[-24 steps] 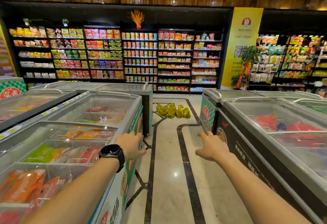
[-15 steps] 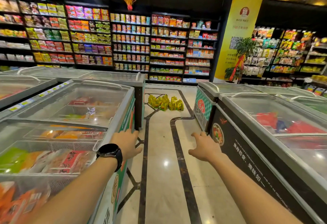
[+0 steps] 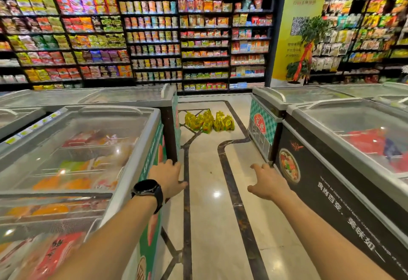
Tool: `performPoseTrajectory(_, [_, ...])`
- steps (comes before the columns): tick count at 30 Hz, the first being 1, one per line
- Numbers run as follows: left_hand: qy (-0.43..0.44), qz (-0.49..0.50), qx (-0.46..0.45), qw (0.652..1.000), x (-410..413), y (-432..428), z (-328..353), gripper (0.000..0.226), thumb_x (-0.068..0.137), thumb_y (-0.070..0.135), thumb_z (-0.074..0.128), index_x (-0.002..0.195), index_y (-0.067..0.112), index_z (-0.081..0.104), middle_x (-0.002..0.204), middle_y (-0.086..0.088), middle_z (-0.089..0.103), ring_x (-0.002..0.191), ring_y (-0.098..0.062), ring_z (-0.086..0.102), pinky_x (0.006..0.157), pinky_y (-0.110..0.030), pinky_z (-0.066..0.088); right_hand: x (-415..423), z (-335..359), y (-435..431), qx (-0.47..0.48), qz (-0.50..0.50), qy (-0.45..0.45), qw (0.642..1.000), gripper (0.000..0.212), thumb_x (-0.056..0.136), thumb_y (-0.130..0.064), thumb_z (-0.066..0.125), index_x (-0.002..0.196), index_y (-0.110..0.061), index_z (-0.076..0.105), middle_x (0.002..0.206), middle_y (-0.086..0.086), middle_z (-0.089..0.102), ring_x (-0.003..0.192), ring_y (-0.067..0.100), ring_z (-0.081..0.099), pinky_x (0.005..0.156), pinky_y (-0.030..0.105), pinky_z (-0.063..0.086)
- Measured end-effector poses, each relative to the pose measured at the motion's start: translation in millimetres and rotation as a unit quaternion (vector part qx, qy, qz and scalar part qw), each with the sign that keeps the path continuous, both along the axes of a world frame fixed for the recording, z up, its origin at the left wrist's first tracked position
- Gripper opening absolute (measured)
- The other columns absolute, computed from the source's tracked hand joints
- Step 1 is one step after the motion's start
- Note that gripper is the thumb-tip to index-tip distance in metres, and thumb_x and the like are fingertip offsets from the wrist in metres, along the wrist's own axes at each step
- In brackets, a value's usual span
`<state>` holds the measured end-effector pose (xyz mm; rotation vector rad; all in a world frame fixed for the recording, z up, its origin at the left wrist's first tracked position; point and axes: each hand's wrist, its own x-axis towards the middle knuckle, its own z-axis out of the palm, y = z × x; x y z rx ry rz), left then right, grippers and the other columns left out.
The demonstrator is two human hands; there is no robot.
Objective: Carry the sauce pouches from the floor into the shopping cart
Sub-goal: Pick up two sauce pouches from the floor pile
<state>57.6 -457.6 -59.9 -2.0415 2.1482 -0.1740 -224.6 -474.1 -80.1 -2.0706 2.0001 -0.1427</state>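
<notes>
Both hands, left hand (image 3: 169, 174) and right hand (image 3: 268, 181), empty with fingers spread; yellow sauce pouches (image 3: 208, 121) lie ahead, labels unreadable

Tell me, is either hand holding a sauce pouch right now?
No, the left hand and right hand are empty; the sauce pouches lie on the floor ahead.

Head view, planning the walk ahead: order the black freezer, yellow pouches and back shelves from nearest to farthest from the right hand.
1. Black freezer, beside the right hand.
2. Yellow pouches, on the floor ahead.
3. Back shelves, along the far wall.
</notes>
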Motion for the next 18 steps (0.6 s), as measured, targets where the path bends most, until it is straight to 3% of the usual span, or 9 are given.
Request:
performPoseTrajectory(7, [0.017,0.024,0.028,0.999,-20.7,-169.6,2.5,0.058,0.092,0.062,0.049,0.132,0.02,0.046,0.122,-0.007,0.057,0.104,-0.026,0.061,0.087,-0.038,0.056,-20.0,5.0,-182.4,0.016,0.019,0.014,1.0,0.074,0.085,-0.042,0.063,0.148,-0.022,0.029,0.143,0.008,0.042,0.13,0.029,0.044,0.1,0.045,0.047])
performPoseTrajectory(11, [0.01,0.037,0.025,0.999,-20.0,-255.3,-2.4,0.062,0.093,0.062,0.048,0.14,0.022,0.041,0.132,-0.009,0.052,0.115,-0.029,0.058,0.106,-0.047,0.044,-17.0,5.1,-271.8,0.015,0.039,0.021,0.999,0.075,0.086,-0.042,0.063,0.149,-0.02,0.028,0.143,0.01,0.044,0.13,0.03,0.045,0.099,0.043,0.046])
performPoseTrajectory(15, [0.033,0.041,0.016,0.998,-3.7,-353.5,-12.7,0.065,0.09,0.066,0.048,0.139,0.023,0.042,0.125,-0.007,0.056,0.112,-0.028,0.059,0.096,-0.046,0.05,-3.7,-2.8,-369.5,0.023,0.044,0.03,0.998,0.075,0.086,-0.04,0.063,0.149,-0.019,0.028,0.145,0.011,0.042,0.13,0.031,0.045,0.099,0.042,0.045])
performPoseTrajectory(18, [0.032,0.04,0.01,0.999,8.2,-440.9,-20.2,0.064,0.09,0.065,0.049,0.138,0.023,0.042,0.125,-0.007,0.056,0.112,-0.028,0.058,0.097,-0.047,0.05,11.2,-7.7,-447.8,0.026,0.034,0.024,0.999,0.076,0.085,-0.04,0.064,0.15,-0.02,0.027,0.147,0.01,0.039,0.133,0.031,0.041,0.099,0.043,0.045])
